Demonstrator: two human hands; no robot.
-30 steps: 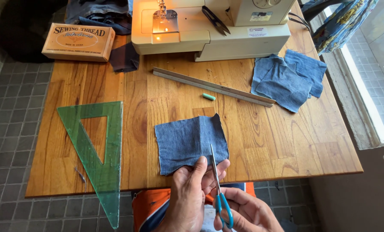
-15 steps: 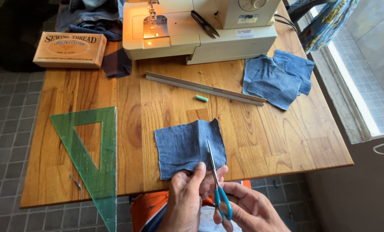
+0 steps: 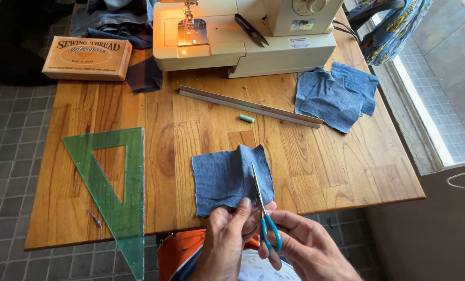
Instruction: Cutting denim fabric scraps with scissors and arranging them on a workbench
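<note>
At the near edge of the wooden bench (image 3: pixel 138 109), the left hand (image 3: pixel 227 239) pinches the lower edge of a square denim patch (image 3: pixel 227 177), thumb on top and fingers curled beneath, so the hand is closed on the cloth. The patch lies mostly flat on the bench, with a raised fold running up its middle; its near edge is hidden under the hands. The right hand (image 3: pixel 308 250) is closed around a pair of scissors (image 3: pixel 261 208) with blue handles, fingers through the loops. The blades point away from the person and lie over the right part of the patch; they look nearly closed, though whether cloth sits between them is hard to make out. Both wrists are cut off by the bottom of the view.

To the left, a green see-through set square (image 3: pixel 123 208) overhangs the bench edge. Farther back lie a long metal ruler (image 3: pixel 250 106), a small pale green piece of chalk (image 3: pixel 247 118) just in front of it, and a loose stack of denim pieces (image 3: pixel 336 96) at the right. A cream sewing machine (image 3: pixel 243 36), its top cut off, stands at the far side with its lamp lit and black thread snips (image 3: pixel 250 28) resting on its bed. A cardboard box (image 3: pixel 86 57) sits at the far left, beside a dark scrap of cloth (image 3: pixel 144 75).
</note>
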